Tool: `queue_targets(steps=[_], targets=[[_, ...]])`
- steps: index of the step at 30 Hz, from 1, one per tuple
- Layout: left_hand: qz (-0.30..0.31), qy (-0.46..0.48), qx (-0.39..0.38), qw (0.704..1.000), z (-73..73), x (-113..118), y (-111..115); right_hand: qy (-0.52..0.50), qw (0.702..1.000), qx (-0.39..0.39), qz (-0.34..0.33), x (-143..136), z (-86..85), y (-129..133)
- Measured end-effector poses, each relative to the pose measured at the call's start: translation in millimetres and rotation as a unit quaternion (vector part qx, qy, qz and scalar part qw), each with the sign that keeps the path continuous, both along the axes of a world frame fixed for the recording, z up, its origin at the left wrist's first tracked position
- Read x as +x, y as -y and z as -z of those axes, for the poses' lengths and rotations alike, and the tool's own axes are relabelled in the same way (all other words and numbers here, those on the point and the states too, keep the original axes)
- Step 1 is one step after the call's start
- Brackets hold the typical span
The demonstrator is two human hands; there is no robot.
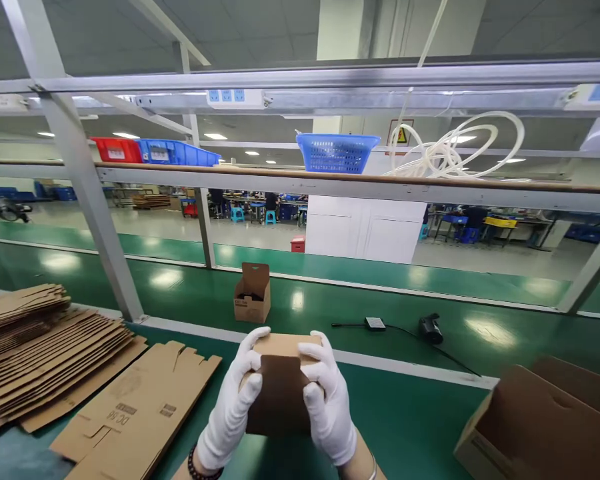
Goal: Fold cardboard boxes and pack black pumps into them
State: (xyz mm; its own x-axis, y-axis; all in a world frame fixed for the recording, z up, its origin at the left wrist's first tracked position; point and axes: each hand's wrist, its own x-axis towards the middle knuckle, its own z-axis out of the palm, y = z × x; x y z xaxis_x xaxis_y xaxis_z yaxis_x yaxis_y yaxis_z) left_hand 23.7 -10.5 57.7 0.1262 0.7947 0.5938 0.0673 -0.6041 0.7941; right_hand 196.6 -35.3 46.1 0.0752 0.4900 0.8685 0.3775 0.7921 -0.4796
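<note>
Both hands wear white gloves and hold one small brown cardboard box [280, 400] over the green bench, with a dark inner flap facing me. My left hand [235, 400] grips the box's left side, fingers bent over its top edge. On the opposite side, my right hand [327, 400] presses its fingers and thumb against the cardboard. Beyond them, a small open carton [253, 293] stands on the green belt, something dark inside it. Flat folded cartons [140, 407] lie to the left of my left hand.
A pile of flattened cardboard [55, 360] is at the left. A larger open box [545, 420] sits at the right front. A black device [431, 329] and a cabled white-topped piece [375, 324] lie on the belt. Metal posts and a shelf with a blue basket [337, 153] rise beyond.
</note>
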Motion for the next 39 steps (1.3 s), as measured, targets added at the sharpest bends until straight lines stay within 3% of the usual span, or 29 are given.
queue_targets(steps=[4, 9, 15, 23, 28, 31, 34, 37, 39], targets=[[-0.040, -0.042, 0.069, 0.996, -9.6, 0, 7, 0.002, 0.999, 0.007, 0.039, -2, -0.8, 8], [-0.066, -0.086, 0.132, 0.985, -15.4, -1, 16, 0.037, 0.998, 0.034, 0.032, 4, 0.6, 10], [-0.049, -0.044, 0.083, 0.994, -18.2, 1, 19, 0.006, 1.000, 0.022, 0.020, 3, -7.0, 14], [-0.012, -0.041, 0.084, 0.996, -20.3, 1, 22, 0.023, 0.999, 0.026, -0.005, 12, -8.5, 13], [0.059, -0.066, -0.050, 0.995, -22.2, -6, 21, -0.029, 0.999, -0.030, -0.008, 16, -8.4, 15], [-0.005, 0.055, -0.124, 0.991, -20.1, -12, 15, -0.143, 0.989, -0.012, -0.041, 14, -15.0, 24], [-0.046, 0.242, -0.172, 0.954, -20.5, -20, 6, -0.203, 0.978, 0.006, -0.047, 17, -22.4, 31], [-0.049, 0.388, -0.247, 0.886, -25.4, -25, 1, -0.216, 0.969, -0.098, 0.064, 28, -23.6, 21], [-0.070, 0.458, -0.275, 0.842, -29.3, -26, -1, -0.218, 0.952, -0.200, 0.080, 34, -21.3, 7]])
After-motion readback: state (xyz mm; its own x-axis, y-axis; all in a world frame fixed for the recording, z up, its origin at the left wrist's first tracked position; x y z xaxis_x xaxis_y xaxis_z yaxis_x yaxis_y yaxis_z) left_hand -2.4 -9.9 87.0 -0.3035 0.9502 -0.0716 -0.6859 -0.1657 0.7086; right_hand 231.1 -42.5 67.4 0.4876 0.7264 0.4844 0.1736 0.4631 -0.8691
